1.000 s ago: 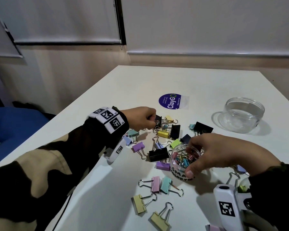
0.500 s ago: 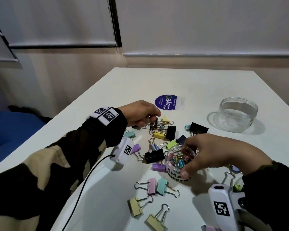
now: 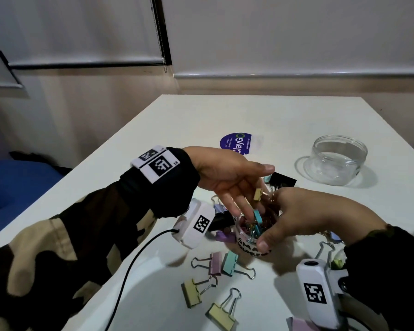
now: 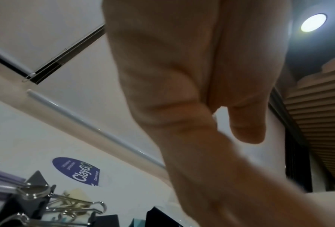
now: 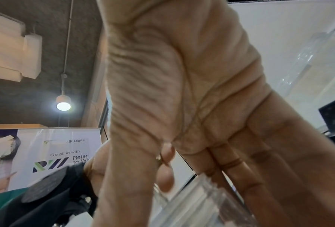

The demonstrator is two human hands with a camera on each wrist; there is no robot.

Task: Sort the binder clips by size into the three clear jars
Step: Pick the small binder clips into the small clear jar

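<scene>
My right hand [image 3: 271, 220] grips the small clear jar [image 3: 253, 247] by its rim, thumb on the near side; the jar [image 5: 201, 199] holds several small coloured clips. Straight-fingered and open, my left hand [image 3: 252, 191] hangs just above the jar's mouth. A small yellow clip [image 3: 257, 194] and a small teal clip [image 3: 257, 216] are loose below its fingers, over the jar. A wide clear jar [image 3: 337, 161] stands empty at the far right. Another jar [image 3: 336, 260] is mostly hidden behind my right wrist.
Medium pink [image 3: 215, 262], teal [image 3: 230, 261] and yellow clips [image 3: 191, 293] [image 3: 221, 317] lie near the front. Large black clips [image 3: 281, 180] [image 4: 32, 199] and a purple one [image 3: 224, 236] lie around the small jar. A blue ClayGo sticker [image 3: 237, 144] is on the white table [image 3: 249, 115].
My left hand left the clip pile, came right to the small jar's mouth and opened, letting small clips fall. My right hand kept its hold on the jar.
</scene>
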